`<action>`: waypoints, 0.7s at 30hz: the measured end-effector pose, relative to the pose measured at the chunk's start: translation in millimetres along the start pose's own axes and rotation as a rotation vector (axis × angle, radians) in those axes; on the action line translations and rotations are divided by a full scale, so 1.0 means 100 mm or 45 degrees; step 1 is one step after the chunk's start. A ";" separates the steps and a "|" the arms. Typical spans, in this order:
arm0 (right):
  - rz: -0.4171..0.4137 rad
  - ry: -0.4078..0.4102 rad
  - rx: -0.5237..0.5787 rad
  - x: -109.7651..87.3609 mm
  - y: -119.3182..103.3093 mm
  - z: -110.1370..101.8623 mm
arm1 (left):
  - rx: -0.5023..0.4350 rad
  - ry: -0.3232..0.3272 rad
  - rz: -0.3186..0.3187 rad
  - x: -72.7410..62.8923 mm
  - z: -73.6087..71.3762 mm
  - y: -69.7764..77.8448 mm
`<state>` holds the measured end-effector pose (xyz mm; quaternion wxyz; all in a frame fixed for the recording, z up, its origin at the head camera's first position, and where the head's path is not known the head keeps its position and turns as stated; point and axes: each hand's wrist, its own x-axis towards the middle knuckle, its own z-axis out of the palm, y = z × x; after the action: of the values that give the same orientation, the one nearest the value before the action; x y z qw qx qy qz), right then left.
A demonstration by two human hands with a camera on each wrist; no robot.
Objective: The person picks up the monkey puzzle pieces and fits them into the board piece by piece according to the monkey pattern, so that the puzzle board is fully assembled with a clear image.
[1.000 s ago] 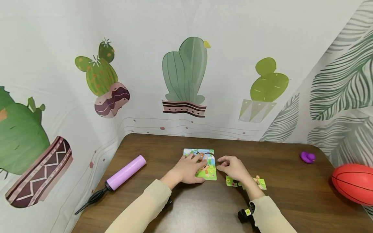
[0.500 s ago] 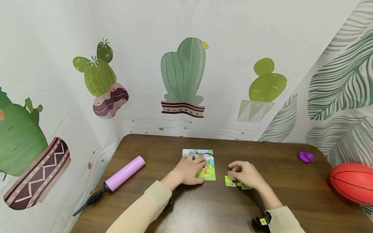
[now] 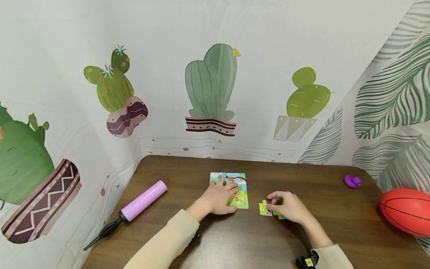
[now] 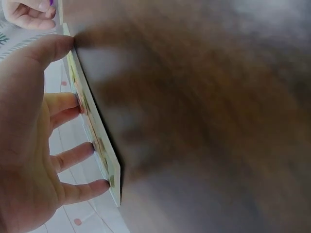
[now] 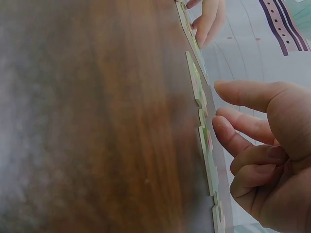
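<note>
A bright picture puzzle [image 3: 242, 203] lies flat on the table, showing small animals against green and blue. Spread across it is my left hand [image 3: 217, 198], its fingertips resting on the top and the thumb at the near edge. In the left wrist view those fingers touch the thin puzzle board [image 4: 112, 179]. To its right, my right hand [image 3: 290, 206] hovers over loose green puzzle pieces [image 3: 264, 210], partly hiding them. In the right wrist view, thumb and forefinger stand apart with nothing between them, above a row of flat pieces [image 5: 210, 160].
A purple hand pump [image 3: 144, 200] with a black end lies at the left. On the right are a purple rubber duck [image 3: 352, 181] and a red ball with black lines [image 3: 404, 211]. A cloth printed with cacti [image 3: 215, 86] hangs behind the brown table [image 3: 228, 243].
My right hand has moved right and toward me, from beside the puzzle to over the loose pieces. The left hand stays on the puzzle.
</note>
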<state>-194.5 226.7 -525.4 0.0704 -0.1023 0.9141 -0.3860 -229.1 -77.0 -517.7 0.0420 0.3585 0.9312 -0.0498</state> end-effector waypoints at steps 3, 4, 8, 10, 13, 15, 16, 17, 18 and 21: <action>-0.005 -0.010 -0.001 -0.01 0.01 0.00 | -0.010 0.010 0.003 0.00 0.00 0.00; 0.007 -0.008 0.000 -0.01 0.01 0.00 | -0.012 0.014 0.003 0.01 0.00 0.01; 0.012 -0.005 -0.006 -0.02 0.03 0.00 | -0.018 0.015 0.001 0.01 0.00 0.02; 0.005 -0.006 -0.012 -0.01 0.04 0.00 | -0.013 0.007 -0.001 0.02 0.00 0.03; -0.004 -0.007 -0.011 -0.01 0.04 0.00 | 0.003 -0.006 -0.007 0.03 0.01 0.05; -0.007 -0.011 -0.011 -0.01 0.04 0.00 | 0.010 -0.014 -0.014 0.04 0.01 0.06; -0.010 -0.012 -0.012 -0.01 0.04 0.00 | 0.011 -0.016 -0.018 0.04 0.01 0.06; -0.008 -0.010 -0.009 -0.01 0.04 0.00 | 0.014 -0.018 -0.020 0.04 0.01 0.06; -0.011 -0.010 -0.008 -0.01 0.04 0.00 | 0.015 -0.020 -0.021 0.04 0.01 0.06; -0.021 -0.011 -0.011 -0.02 0.03 0.00 | 0.019 -0.019 -0.019 0.05 -0.01 0.05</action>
<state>-193.4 229.7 -527.6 0.0709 -0.1118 0.9145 -0.3823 -228.9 -69.9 -517.9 0.0461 0.3515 0.9332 -0.0596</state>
